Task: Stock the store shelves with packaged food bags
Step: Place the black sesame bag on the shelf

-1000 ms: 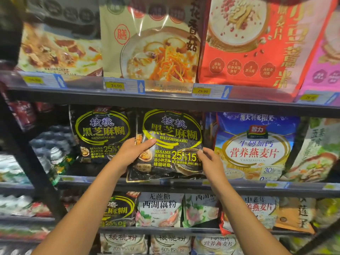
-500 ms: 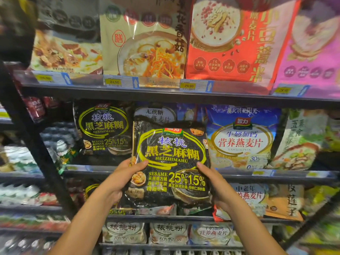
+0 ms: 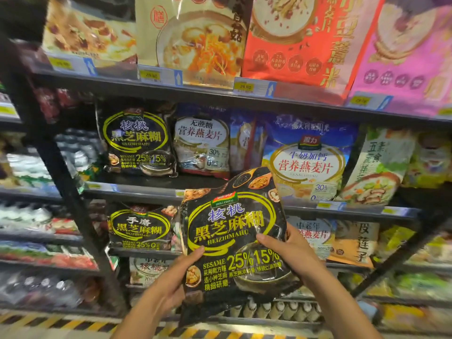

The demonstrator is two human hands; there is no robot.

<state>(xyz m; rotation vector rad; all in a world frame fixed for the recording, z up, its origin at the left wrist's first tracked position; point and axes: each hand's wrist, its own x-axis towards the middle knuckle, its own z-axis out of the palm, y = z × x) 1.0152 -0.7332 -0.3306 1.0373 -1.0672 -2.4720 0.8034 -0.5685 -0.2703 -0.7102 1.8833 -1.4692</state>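
Held item: a black sesame bag (image 3: 234,241) with a yellow-green ring and the words "HEIZHIMAHU" and "SESAME 25% 15%". It is in the air in front of the shelving, resting on no shelf, with its top tilted to the right.
Left hand (image 3: 171,285): grips the bag's lower left edge, the thumb lying on the printed front and the fingers hidden behind.
Right hand (image 3: 291,253): grips the bag's right edge, the thumb pressed across the front and the fingers behind the packet.
Middle shelf (image 3: 146,189): carries a matching black bag (image 3: 137,140) standing upright at the left. Just beside it is a white oat bag (image 3: 203,145), and further right a blue oat bag (image 3: 308,162), whose lower left corner the held bag overlaps in view.
Top shelf (image 3: 208,94): holds a beige bag (image 3: 195,40), a red bag (image 3: 300,40) and a pink bag (image 3: 403,52) side by side. Yellow price tags (image 3: 254,88) are fixed on its front rail.
Lower shelf (image 3: 146,252): holds another dark bag (image 3: 139,228), upright and to the left of the held one.
Floor: a yellow-and-black striped band (image 3: 61,324) runs below the shelving.
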